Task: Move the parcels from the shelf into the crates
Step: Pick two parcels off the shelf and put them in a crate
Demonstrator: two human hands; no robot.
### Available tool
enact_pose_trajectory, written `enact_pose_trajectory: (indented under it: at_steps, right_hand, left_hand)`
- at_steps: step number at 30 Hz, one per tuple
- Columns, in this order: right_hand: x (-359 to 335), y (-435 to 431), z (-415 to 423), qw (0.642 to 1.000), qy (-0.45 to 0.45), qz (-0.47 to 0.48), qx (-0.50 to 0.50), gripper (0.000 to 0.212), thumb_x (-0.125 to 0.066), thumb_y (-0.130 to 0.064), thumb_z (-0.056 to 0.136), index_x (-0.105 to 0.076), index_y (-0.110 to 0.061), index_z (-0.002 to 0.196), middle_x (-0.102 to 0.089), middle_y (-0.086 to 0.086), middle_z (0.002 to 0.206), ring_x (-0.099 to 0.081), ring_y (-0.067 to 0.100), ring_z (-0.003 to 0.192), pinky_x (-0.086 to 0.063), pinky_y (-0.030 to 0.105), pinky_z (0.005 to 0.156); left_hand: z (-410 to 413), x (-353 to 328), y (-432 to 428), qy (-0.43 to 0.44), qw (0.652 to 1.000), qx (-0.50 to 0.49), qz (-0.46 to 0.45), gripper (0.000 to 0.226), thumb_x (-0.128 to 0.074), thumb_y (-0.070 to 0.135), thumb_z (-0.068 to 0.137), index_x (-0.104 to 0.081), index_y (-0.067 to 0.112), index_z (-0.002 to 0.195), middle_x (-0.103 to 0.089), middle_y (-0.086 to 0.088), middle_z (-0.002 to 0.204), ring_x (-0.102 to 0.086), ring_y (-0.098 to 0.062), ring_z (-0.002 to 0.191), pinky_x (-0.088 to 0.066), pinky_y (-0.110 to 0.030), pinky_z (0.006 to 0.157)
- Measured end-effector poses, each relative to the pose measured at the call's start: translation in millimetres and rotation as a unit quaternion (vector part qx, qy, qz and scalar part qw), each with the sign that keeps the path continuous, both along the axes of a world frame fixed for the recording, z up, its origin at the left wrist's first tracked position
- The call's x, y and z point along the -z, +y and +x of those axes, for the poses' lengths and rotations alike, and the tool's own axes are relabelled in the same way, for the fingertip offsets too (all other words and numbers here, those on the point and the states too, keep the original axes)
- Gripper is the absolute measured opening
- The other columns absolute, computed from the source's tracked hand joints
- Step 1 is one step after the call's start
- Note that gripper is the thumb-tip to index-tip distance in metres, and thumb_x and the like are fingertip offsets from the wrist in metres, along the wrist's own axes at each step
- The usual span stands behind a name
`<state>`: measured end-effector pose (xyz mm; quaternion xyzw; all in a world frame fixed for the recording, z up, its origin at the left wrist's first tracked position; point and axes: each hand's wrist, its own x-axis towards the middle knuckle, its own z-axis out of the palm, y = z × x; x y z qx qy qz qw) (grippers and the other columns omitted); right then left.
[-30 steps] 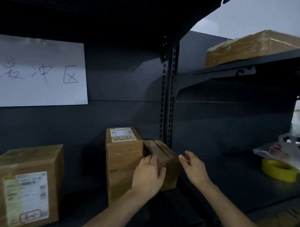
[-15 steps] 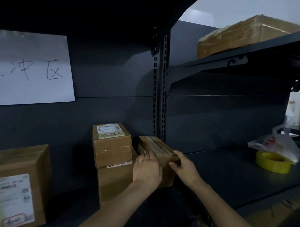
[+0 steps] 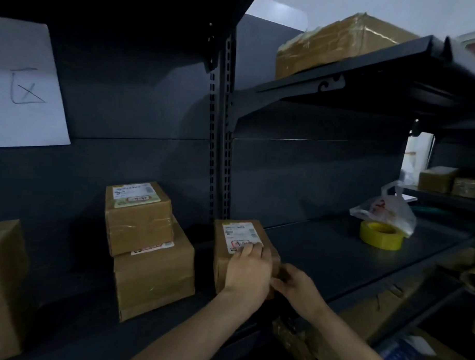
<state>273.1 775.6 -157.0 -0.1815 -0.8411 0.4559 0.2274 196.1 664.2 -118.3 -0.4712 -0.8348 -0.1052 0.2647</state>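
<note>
One brown, white-labelled parcel (image 3: 222,269) stands on the shelf (image 3: 325,253); left hand (image 3: 248,275) curls over its top, right hand (image 3: 298,288) grips its near corner.

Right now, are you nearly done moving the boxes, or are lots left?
Not nearly. No crate shows, so nothing looks finished. In hand: the left hand and right hand grip one small brown cardboard parcel with a white label. Left to move: two stacked brown boxes beside it, a big brown box at the far left, and a taped brown parcel on the upper shelf.
</note>
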Motion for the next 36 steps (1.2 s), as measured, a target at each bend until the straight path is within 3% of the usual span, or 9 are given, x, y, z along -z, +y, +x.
enact_pose_trajectory:
  at_steps: [3, 7, 9, 11, 14, 18, 21, 28, 36]
  right_hand:
    - [-5.6, 1.7, 3.6, 0.998, -0.002, 0.056, -0.003, 0.019, -0.059, -0.008, 0.089, -0.056, -0.021, 0.103, -0.059, -0.016, 0.092, -0.059, 0.003, 0.088, -0.042, 0.001, 0.07]
    - [-8.9, 5.9, 5.1, 0.991, -0.028, 0.13, -0.003, 0.029, -0.06, -0.016, 0.089, -0.057, -0.016, 0.118, -0.06, -0.004, 0.107, -0.057, 0.009, 0.101, -0.04, 0.006, 0.078]
    - [-9.2, 8.9, 5.5, 0.985, -0.041, 0.165, 0.0, 0.035, -0.06, -0.021, 0.089, -0.054, -0.017, 0.123, -0.059, -0.001, 0.114, -0.054, 0.009, 0.104, -0.038, 0.013, 0.083]
    - [-10.2, 10.1, 5.8, 0.984, -0.052, 0.173, -0.003, 0.041, -0.062, -0.024, 0.088, -0.05, -0.019, 0.127, -0.056, -0.002, 0.118, -0.049, 0.007, 0.105, -0.036, 0.014, 0.086]
    - [-12.4, 9.9, 3.2, 0.984, -0.074, 0.163, -0.014, 0.051, -0.065, -0.028, 0.085, -0.045, -0.02, 0.132, -0.054, -0.001, 0.122, -0.049, 0.009, 0.112, -0.036, 0.016, 0.092]
    - [-17.8, 1.1, -3.2, 0.992, -0.066, 0.096, -0.049, 0.056, -0.07, -0.022, 0.082, -0.042, -0.021, 0.131, -0.053, -0.009, 0.118, -0.049, 0.005, 0.112, -0.036, 0.001, 0.081]
    - [-21.0, -8.8, -5.2, 0.997, -0.045, 0.03, -0.056, 0.062, -0.072, -0.017, 0.08, -0.038, -0.022, 0.131, -0.052, -0.017, 0.11, -0.05, -0.005, 0.098, -0.037, -0.005, 0.073]
    - [-22.0, -35.9, 17.3, 0.999, 0.021, -0.02, -0.044, 0.071, -0.074, -0.02, 0.077, -0.033, -0.027, 0.135, -0.053, -0.024, 0.11, -0.053, -0.009, 0.101, -0.042, 0.002, 0.08]
    - [-29.8, -101.1, 69.6, 0.992, 0.12, -0.012, 0.033, 0.065, -0.073, -0.017, 0.078, -0.032, -0.041, 0.122, -0.054, -0.028, 0.101, -0.049, -0.029, 0.085, -0.04, -0.004, 0.067]
  left_hand:
    - [-0.8, 6.6, -5.9, 0.015, 1.0, 0.008, -0.009, 0.069, -0.088, 0.039, 0.021, -0.076, 0.014, 0.085, -0.073, 0.0, 0.081, -0.07, -0.012, 0.077, -0.057, -0.024, 0.071]
    - [-5.8, 12.9, -32.5, 0.003, 0.999, 0.023, 0.025, 0.079, -0.087, 0.044, 0.04, -0.068, 0.013, 0.11, -0.069, -0.002, 0.106, -0.067, -0.015, 0.1, -0.051, -0.029, 0.09]
    - [-6.1, 15.1, -53.4, -0.02, 0.999, 0.0, 0.025, 0.085, -0.077, 0.045, 0.065, -0.045, 0.009, 0.135, -0.053, -0.007, 0.133, -0.051, -0.019, 0.124, -0.035, -0.028, 0.106]
    - [-13.9, 25.0, -67.5, -0.075, 0.996, 0.001, 0.046, 0.08, -0.053, 0.042, 0.089, -0.008, 0.011, 0.148, -0.021, -0.005, 0.152, -0.019, -0.018, 0.142, -0.013, -0.025, 0.116]
    - [-21.2, 31.6, -78.6, -0.16, 0.984, -0.018, 0.079, 0.083, -0.046, 0.043, 0.093, 0.008, 0.012, 0.148, -0.014, -0.002, 0.153, -0.014, -0.015, 0.141, -0.02, -0.022, 0.114]
    - [-31.1, 35.2, -70.4, -0.326, 0.941, 0.025, 0.085, 0.085, -0.06, 0.036, 0.086, -0.006, 0.016, 0.148, -0.03, -0.002, 0.146, -0.031, -0.014, 0.135, -0.03, -0.022, 0.108]
    - [-36.1, 35.5, -63.8, -0.399, 0.906, 0.057, 0.128, 0.079, -0.067, 0.032, 0.08, -0.023, 0.019, 0.144, -0.045, 0.0, 0.137, -0.044, -0.011, 0.126, -0.038, -0.029, 0.108]
    - [-13.5, 38.5, -78.0, -0.397, 0.894, 0.111, 0.175, 0.076, -0.071, 0.038, 0.076, -0.029, 0.025, 0.139, -0.048, 0.008, 0.133, -0.045, -0.003, 0.121, -0.04, -0.024, 0.105]
    - [25.4, 27.1, -115.8, -0.365, 0.883, 0.159, 0.25, 0.098, -0.065, 0.066, 0.064, -0.021, 0.031, 0.144, -0.041, 0.018, 0.14, -0.036, -0.003, 0.132, -0.041, -0.031, 0.107]
